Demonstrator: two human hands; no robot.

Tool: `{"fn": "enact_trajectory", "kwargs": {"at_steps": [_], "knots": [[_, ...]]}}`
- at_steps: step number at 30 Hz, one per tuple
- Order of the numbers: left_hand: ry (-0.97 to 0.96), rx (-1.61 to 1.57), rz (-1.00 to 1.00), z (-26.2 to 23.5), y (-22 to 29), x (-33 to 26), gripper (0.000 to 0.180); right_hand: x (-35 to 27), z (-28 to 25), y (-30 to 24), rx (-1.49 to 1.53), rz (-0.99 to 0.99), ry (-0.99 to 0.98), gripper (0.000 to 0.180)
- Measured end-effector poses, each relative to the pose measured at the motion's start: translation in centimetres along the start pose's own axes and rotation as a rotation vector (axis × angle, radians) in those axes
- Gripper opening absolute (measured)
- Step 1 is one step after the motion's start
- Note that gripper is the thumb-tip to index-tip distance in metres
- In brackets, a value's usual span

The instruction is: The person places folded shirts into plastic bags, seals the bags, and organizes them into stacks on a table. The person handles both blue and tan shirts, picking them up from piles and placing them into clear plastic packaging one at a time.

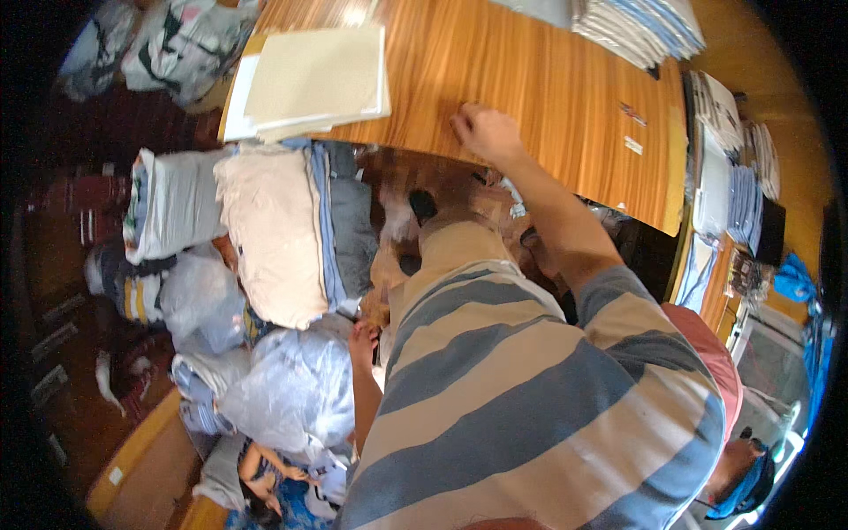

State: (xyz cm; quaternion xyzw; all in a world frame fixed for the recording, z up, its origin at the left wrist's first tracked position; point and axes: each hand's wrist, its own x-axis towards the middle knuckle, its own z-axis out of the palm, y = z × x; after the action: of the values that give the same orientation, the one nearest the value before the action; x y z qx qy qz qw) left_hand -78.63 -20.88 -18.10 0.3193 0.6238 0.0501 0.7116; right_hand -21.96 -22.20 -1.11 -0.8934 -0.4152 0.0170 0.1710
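My right hand (488,132) rests on the near edge of a brown wood-grain table (530,79), its fingers curled in with nothing showing in them. Down at my left side hangs my left hand (362,343), next to a clear plastic bag of pale blue cloth (296,384). It is small and partly shaded, and I cannot make out how its fingers are held. Left of my legs stands a stack of folded clothes (269,234), beige on top with blue and dark grey beside it. Cream-coloured flat sheets (314,79) lie on the table's left corner.
More bagged garments (199,296) crowd the floor on the left. Folded shirts (636,31) are piled at the table's far side, others (746,203) at the right. A person (265,477) is at the lower left. A red chair back (711,353) stands behind me.
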Motion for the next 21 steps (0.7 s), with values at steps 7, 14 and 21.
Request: {"fn": "enact_trajectory", "kwargs": {"at_steps": [7, 14, 21], "knots": [[-0.086, 0.134, 0.264, 8.9, 7.5, -1.5, 0.025, -3.9, 0.1, 0.0, 0.071, -0.102, -0.012, 0.033], [-0.267, 0.561, 0.693, 25.7, 23.3, -2.8, 0.031, -3.2, -7.7, 1.4, 0.103, -0.157, -0.315, 0.033], [-0.522, 0.664, 0.913, 36.9, 30.4, -2.2, 0.024, -5.6, -7.9, 10.7, 0.168, -0.022, -0.361, 0.032]]}}
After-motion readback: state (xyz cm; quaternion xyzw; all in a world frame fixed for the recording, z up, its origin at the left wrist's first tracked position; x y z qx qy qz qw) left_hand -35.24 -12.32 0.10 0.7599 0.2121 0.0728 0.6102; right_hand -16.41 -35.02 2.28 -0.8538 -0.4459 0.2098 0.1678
